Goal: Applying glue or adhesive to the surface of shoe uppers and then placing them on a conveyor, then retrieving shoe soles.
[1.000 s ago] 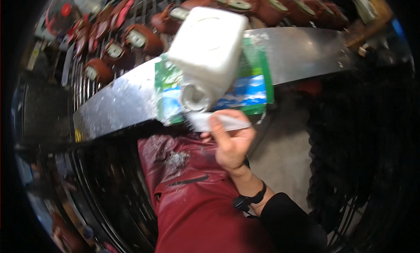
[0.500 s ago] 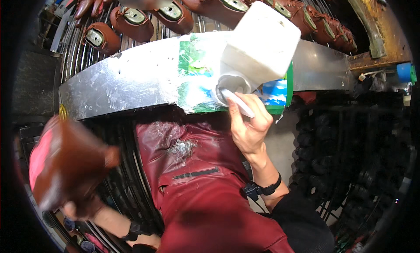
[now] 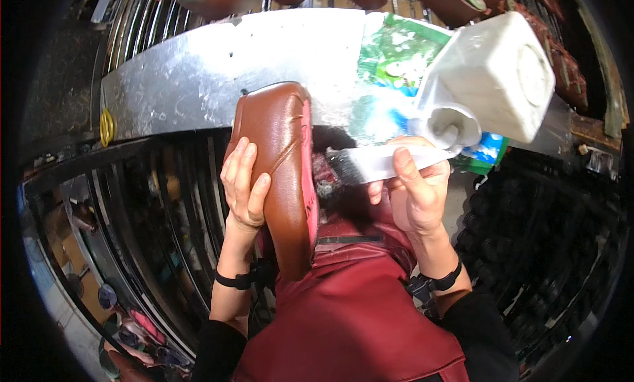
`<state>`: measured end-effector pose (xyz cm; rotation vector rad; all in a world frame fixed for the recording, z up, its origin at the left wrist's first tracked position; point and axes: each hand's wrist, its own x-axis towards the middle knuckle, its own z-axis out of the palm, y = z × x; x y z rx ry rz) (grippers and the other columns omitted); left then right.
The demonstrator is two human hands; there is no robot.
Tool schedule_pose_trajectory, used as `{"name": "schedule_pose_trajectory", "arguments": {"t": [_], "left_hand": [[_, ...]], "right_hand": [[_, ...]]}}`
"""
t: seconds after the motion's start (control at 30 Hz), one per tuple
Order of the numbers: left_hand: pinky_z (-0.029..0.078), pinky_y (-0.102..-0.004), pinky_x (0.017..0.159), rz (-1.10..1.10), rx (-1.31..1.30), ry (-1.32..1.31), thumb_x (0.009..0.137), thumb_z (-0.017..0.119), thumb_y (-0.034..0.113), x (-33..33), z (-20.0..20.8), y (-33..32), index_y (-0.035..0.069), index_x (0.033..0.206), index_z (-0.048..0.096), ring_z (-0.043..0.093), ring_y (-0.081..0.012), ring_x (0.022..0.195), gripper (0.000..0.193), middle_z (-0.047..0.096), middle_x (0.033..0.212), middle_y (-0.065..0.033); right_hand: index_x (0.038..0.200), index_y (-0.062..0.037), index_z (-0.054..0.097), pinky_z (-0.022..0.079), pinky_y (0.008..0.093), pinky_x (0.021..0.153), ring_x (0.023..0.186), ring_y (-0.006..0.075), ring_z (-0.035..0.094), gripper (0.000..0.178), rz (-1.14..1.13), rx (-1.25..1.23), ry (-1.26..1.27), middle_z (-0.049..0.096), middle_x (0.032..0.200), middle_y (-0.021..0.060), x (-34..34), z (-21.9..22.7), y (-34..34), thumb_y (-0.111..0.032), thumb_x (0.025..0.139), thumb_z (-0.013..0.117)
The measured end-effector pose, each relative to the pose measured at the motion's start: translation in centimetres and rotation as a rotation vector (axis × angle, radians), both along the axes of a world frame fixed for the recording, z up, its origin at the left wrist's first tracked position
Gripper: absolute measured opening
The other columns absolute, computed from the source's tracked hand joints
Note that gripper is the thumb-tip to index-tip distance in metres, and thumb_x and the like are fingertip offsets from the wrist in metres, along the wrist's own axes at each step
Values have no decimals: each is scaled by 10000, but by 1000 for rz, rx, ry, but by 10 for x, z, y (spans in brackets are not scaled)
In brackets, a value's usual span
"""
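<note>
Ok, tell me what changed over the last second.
The left hand brought the brown shoe up from the lower left to the middle, in front of the metal shelf. The right hand kept hold of the white brush, beside the white jug.

Single head view, fisheye, looking steeply down, close over metal shelf (image 3: 198, 78) and lap.

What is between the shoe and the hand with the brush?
In the head view, only the brush's dark bristles lie between the shoe and the right hand.
</note>
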<state>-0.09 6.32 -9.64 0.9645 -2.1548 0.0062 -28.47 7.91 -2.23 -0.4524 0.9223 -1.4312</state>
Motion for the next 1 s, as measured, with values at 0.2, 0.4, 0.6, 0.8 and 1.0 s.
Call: {"name": "schedule_pose_trajectory", "arguments": {"t": [0.2,0.4,0.6,0.8,1.0], "left_hand": [[509,-563,1042,31,-16,-7,989,616,64,2,2,3,89,1298,477,597,-475,1268,339,574,1401,-286],[512,-557,1037,14,-16,8,992,617,65,3,5,2,91,1306,495,608,-471,1261,338,586,1393,-289],[511,-554,1042,27,-46,15,981,625,59,4,5,3,73,1292,517,615,-474,1258,329,601,1381,-297],[510,-537,1053,35,-89,36,977,623,63,-5,9,-6,54,1314,553,627,-457,1255,344,612,1382,-278],[495,-532,1078,62,-124,23,952,654,117,-11,12,-9,22,1342,550,606,-442,1286,414,600,1401,-278]], "right_hand": [[1026,78,713,552,270,539,653,151,687,144,179,-135,146,723,866,144,27,3,-13,-61,991,720],[956,47,730,524,272,515,592,132,666,149,60,-120,426,730,785,83,34,-15,-87,-101,976,743],[1019,54,721,523,278,517,602,151,669,167,161,-105,305,735,833,105,25,-22,-96,-108,981,735],[928,85,719,578,326,588,669,228,708,132,379,-482,526,730,830,174,4,14,-10,-37,909,765],[973,57,721,585,370,610,711,280,706,262,420,-1015,771,726,904,180,11,34,56,-90,810,863]]}}
